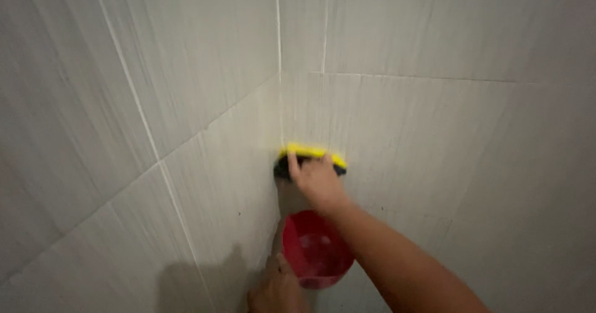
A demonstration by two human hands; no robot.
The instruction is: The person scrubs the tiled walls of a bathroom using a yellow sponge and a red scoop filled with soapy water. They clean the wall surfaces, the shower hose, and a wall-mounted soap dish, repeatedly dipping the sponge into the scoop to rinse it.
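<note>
**Scrubbing the corner of a tiled wall, sponge in one hand, red bowl in the other**

Pressing a yellow sponge (pixel 312 156) against the tiles is the right hand (pixel 318 182), which comes in from the lower right on a bare forearm. The sponge has a yellow layer on top and a dark scouring layer underneath, and it sits right next to the vertical corner joint (pixel 279 102) where the two walls meet, just on the right-hand wall. The fingers are spread flat over the back of it, pinning it to the tile rather than curling into a fist, and one fingertip reaches up to the yellow edge.

Lower down, the left hand (pixel 276 288) is at the bottom edge of the view, gripping a red bowl (pixel 316 249) by its near rim. Only the back of that hand and some knuckles show, so I can't tell exactly how the fingers wrap around. The bowl is round, tilted so its inside faces the camera, and it looks like there's some water in it. It hangs just below the sponge, close to the corner.

Everything else is pale grey tile (pixel 186 52) with faint streaks and thin light grout lines. The left hand throws a dark shadow (pixel 186 288) on the left wall.
</note>
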